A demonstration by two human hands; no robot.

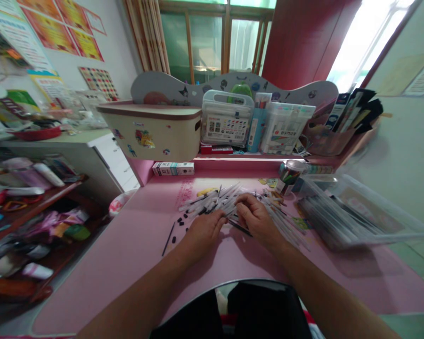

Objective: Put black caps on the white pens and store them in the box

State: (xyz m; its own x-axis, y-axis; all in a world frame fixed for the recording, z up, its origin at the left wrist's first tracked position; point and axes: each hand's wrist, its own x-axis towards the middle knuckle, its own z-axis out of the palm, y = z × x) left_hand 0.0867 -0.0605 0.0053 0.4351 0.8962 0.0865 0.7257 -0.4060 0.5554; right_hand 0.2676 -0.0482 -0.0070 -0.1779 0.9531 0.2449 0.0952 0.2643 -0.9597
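Observation:
Both hands meet over a loose pile of clear pen-like barrels [229, 200] on the pink desk. My left hand [208, 230] is closed, its fingertips pinched at one end of a slim dark stick [240, 228], perhaps a pen. My right hand [256, 217] has curled fingers just above the pile and beside that stick; what it grips, if anything, is hidden. Several small black caps [180, 220] lie scattered left of the pile. A single thin dark stick [168, 239] rests near my left forearm. More clear barrels [286, 223] fan out to the right.
A clear plastic box [385, 235] with bundled sticks stands at the right. Behind the pile are a jar of pens [290, 176] and a small carton [173, 168]. The shelf above holds a cream bin [155, 134], a marker case [227, 117] and a pen holder [330, 139].

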